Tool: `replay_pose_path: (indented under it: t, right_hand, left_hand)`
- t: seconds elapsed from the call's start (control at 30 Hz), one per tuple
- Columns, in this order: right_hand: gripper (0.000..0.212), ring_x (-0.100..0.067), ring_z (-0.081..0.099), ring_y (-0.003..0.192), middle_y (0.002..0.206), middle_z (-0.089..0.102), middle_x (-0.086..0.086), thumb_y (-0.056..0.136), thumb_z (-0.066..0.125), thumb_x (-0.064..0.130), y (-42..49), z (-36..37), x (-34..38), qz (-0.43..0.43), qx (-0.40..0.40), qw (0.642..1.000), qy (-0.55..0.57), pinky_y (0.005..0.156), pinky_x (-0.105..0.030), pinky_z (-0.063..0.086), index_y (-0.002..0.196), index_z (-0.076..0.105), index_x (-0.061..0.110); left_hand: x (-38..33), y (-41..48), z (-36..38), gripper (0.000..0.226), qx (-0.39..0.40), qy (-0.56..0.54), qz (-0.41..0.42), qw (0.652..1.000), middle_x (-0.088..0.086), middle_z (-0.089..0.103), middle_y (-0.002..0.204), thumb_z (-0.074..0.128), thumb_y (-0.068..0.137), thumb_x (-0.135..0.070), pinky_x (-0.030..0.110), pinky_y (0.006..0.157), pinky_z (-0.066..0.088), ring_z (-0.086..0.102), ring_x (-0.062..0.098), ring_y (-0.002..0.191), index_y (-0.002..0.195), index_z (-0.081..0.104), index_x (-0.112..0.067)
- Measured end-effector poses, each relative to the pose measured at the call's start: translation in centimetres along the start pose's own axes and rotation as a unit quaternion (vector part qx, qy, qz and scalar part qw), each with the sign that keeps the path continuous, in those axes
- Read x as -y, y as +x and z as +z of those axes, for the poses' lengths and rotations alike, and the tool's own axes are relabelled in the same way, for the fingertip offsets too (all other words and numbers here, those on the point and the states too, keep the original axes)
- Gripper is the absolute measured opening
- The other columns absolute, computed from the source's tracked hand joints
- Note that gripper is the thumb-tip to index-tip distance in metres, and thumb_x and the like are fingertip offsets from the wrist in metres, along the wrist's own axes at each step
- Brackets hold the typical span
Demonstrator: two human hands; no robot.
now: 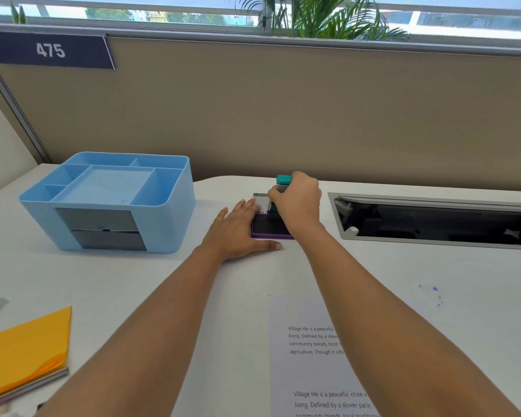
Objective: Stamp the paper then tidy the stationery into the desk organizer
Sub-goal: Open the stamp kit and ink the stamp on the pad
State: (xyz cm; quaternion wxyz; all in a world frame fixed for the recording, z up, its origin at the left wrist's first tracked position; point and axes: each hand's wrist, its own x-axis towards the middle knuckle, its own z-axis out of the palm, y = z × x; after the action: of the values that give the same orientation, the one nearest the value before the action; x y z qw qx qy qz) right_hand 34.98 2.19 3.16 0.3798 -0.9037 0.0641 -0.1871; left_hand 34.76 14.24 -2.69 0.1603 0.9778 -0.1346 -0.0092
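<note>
head view: inking step. right hand (pixel 295 203) gripping stamp (pixel 283 183) on ink pad (pixel 266 228); left hand (pixel 238 228) spread flat, steadying pad. next, probably: carry stamp near, onto paper (pixel 307 356).

This is an office cubicle. A white desk (pixel 133 284) backs onto a beige partition (pixel 283 115) carrying a numbered plate (pixel 50 50) reading 475 at upper left. A cable tray (pixel 433 219) is cut into the desk at right, and windows (pixel 163 13) run along the top edge.
</note>
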Motion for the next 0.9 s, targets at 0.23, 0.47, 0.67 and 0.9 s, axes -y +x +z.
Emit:
replay_pose_path:
  t: [0.23,0.47,0.67,0.9]
  right_hand:
    - [0.027,-0.026,0.058,0.101,0.109,0.062,-0.014,0.085,0.061,0.020,0.0,0.6,0.0,0.010,0.006,1.000,0.012,0.074,-0.026,0.041,0.104,0.058,0.001]
    - [0.029,-0.025,0.058,0.104,0.114,0.062,-0.014,0.088,0.059,0.020,-0.9,1.1,-0.2,0.011,0.008,1.000,0.015,0.082,-0.028,0.046,0.110,0.056,0.002]
    - [0.030,-0.026,0.059,0.103,0.113,0.062,-0.015,0.089,0.058,0.020,-1.5,1.0,-0.3,-0.006,0.013,1.000,0.007,0.080,-0.028,0.046,0.111,0.055,0.001]
    - [0.027,-0.028,0.057,0.104,0.112,0.062,-0.015,0.086,0.061,0.018,0.5,1.0,0.4,0.019,0.036,0.999,-0.004,0.079,-0.031,0.046,0.106,0.059,0.000]
  left_hand:
    - [0.0,0.0,0.1,0.095,0.003,0.000,0.001,1.000,-0.002,0.010,0.157,0.050,0.072,-0.071,0.043,0.117,0.008,0.009,0.018,0.145,0.146,0.016,-0.022]
    - [0.2,0.1,0.3,0.093,0.003,0.001,0.001,1.000,-0.003,0.009,0.157,0.048,0.074,-0.070,0.043,0.117,0.007,0.008,0.017,0.145,0.147,0.012,-0.024]
    - [0.2,0.1,0.3,0.091,-0.001,-0.004,0.004,1.000,-0.004,0.009,0.157,0.048,0.076,-0.069,0.043,0.118,0.007,0.008,0.017,0.145,0.147,0.011,-0.024]
    - [0.1,0.1,0.2,0.097,-0.002,0.000,0.000,1.000,-0.002,0.010,0.157,0.049,0.072,-0.072,0.042,0.117,0.007,0.009,0.017,0.145,0.147,0.014,-0.022]
